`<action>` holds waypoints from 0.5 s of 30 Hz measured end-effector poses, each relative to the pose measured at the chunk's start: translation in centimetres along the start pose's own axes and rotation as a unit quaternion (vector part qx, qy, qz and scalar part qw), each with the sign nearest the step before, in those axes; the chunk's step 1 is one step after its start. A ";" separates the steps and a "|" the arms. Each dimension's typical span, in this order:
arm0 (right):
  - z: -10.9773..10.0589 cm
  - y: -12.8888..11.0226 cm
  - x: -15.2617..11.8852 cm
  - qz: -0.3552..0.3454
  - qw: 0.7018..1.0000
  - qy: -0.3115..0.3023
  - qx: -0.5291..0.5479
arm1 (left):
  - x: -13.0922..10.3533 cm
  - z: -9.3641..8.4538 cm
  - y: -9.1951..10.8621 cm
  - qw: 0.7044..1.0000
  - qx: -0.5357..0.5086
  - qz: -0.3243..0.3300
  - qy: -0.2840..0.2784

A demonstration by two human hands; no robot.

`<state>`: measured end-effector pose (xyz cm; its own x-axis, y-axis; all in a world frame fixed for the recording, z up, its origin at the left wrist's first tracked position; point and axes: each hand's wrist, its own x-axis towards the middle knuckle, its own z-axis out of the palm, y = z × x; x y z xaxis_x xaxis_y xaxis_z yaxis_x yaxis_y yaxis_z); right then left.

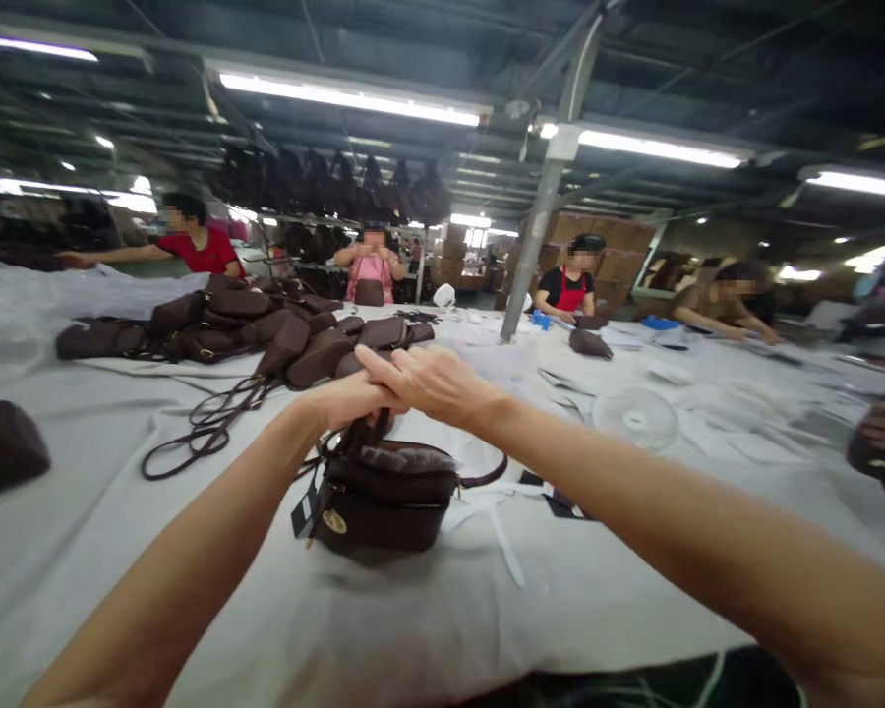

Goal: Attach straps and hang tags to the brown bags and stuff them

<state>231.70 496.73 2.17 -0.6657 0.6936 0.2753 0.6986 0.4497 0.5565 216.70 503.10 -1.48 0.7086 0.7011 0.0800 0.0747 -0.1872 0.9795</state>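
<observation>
A small dark brown handbag (394,521) stands upright on the white cloth-covered table in front of me. It has a gold oval badge (334,521), a hanging tag (305,513) and clear plastic film showing at its open top. Above it, my left hand (354,398) is closed on the bag's strap (365,433). My right hand (439,382) meets the left one there, its fingers pinched at the same strap with the index finger stretched across. The fingertips partly hide each other. One end of the strap loops out at the bag's right side.
A heap of brown bags (228,320) with trailing straps lies behind to the left. Another brown bag (4,447) is at the left edge. White strips (505,551) and a fan (634,420) are to the right. Several co-workers sit around, and a post (538,226) rises beyond.
</observation>
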 end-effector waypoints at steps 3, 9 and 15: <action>-0.4 1.2 0.0 0.025 0.994 -0.103 -0.005 | -0.1 0.4 0.6 0.997 0.055 0.047 -0.024; 1.7 5.1 -3.8 0.076 0.989 -0.073 0.104 | -1.1 0.3 -2.2 0.994 0.080 0.069 0.039; 10.2 3.1 -14.2 0.264 0.924 -0.203 0.186 | -1.9 -3.1 -6.4 0.977 -0.185 -0.061 0.086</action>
<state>245.99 494.05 -7.98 -0.1050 0.9918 0.0726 0.9902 0.0975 0.0999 212.67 505.09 -7.38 0.5788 0.8143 -0.0425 -0.1308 0.1441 0.9809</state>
